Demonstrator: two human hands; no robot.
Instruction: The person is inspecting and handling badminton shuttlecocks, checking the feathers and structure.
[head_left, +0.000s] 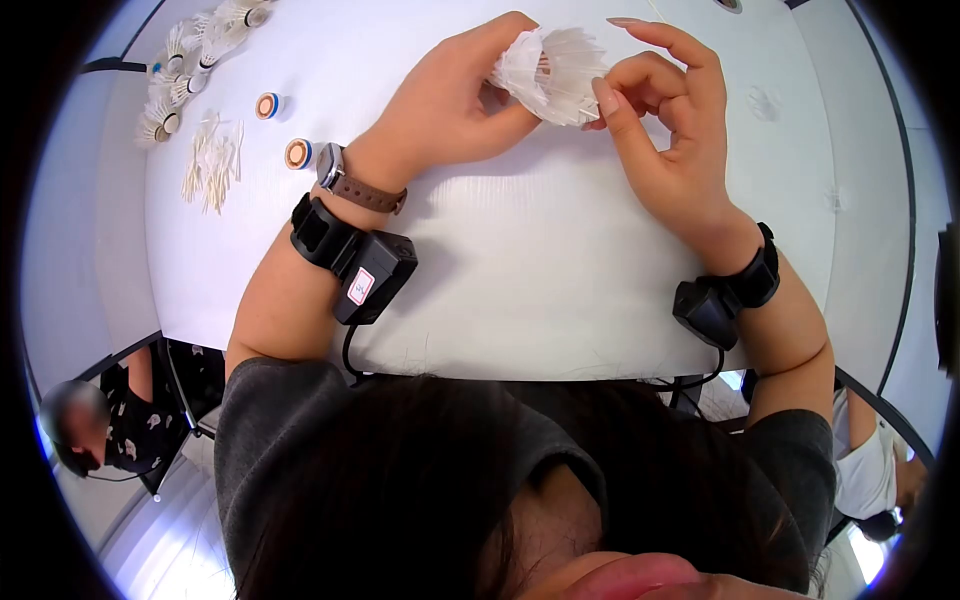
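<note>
My left hand (pixel 450 100) is wrapped round a white feather shuttlecock skirt (pixel 555 75), its wide end turned to the right. The feathers fan out between my two hands above the table. My right hand (pixel 675 125) pinches the skirt's right rim between thumb and a curled finger, while its index finger stretches out above. Whether a cork base is on the skirt's narrow end is hidden by my left hand. Two loose cork bases with blue-and-white bands, an upper cork base (pixel 267 106) and a lower cork base (pixel 298 153), sit left of my left wrist.
Several feather shuttlecocks (pixel 185 85) lie along the table's far-left edge. A heap of pale cut shafts (pixel 212 165) is near them. Wispy white bits (pixel 765 103) lie on the right of the white table (pixel 520 280). Partitions flank the table; other people sit beyond both sides.
</note>
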